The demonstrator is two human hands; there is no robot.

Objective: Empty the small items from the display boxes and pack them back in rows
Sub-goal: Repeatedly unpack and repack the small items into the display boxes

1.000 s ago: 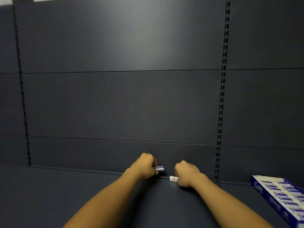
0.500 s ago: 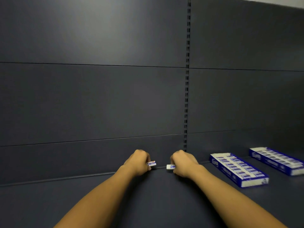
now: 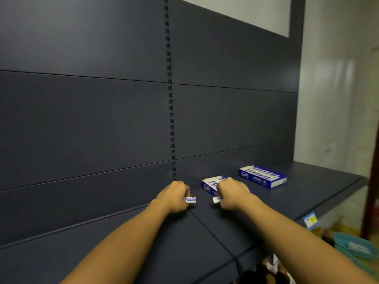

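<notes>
pinching one eraser each, hands: left hand (image 3: 174, 196), right hand (image 3: 233, 193); far box (image 3: 263, 177) full.

We see bare shelf (image 3: 114, 249) left of the near display box (image 3: 208, 184), open to a hand. That box sits just behind our right hand (image 3: 232, 193); the far display box (image 3: 263, 177) lies beyond it, the back panel (image 3: 86, 124) close behind.
</notes>
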